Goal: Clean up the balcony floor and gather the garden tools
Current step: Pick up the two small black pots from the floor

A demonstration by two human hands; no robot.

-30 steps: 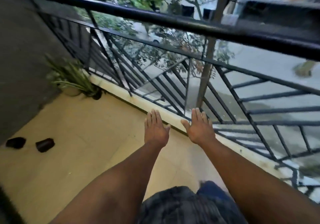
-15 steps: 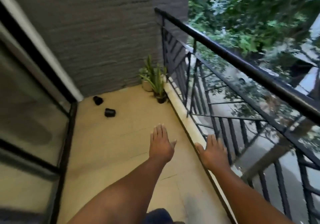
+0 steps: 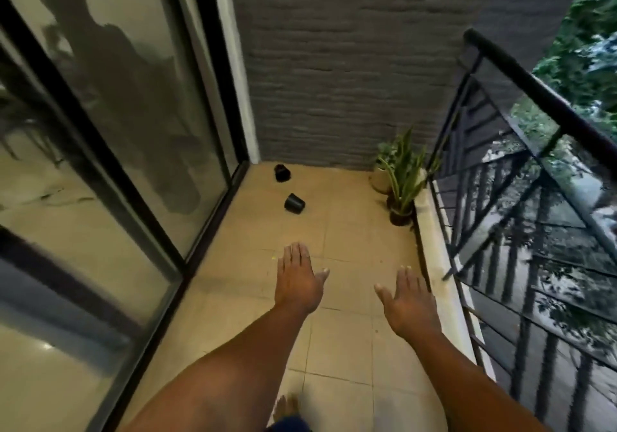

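Two bare hands held out flat over a tiled balcony floor (image 3: 340, 348), holding nothing.

Both the left hand (image 3: 298, 279) and the right hand (image 3: 405, 301) are stretched forward, palms down, fingers straight and close together, thumbs pointing inward toward each other; the two hands are apart and touch nothing. Ahead of them on the tiles lie two small black pots on their sides: the nearer pot (image 3: 294, 203) sits out on the floor, the farther pot (image 3: 282, 173) close to the grey wall (image 3: 350, 81) near the sliding glass door (image 3: 110, 151). In the far right corner, beside the black railing (image 3: 521, 74), stand a striped-leaf plant (image 3: 402, 178) in a dark pot and a pale pot (image 3: 380, 179) just behind it.
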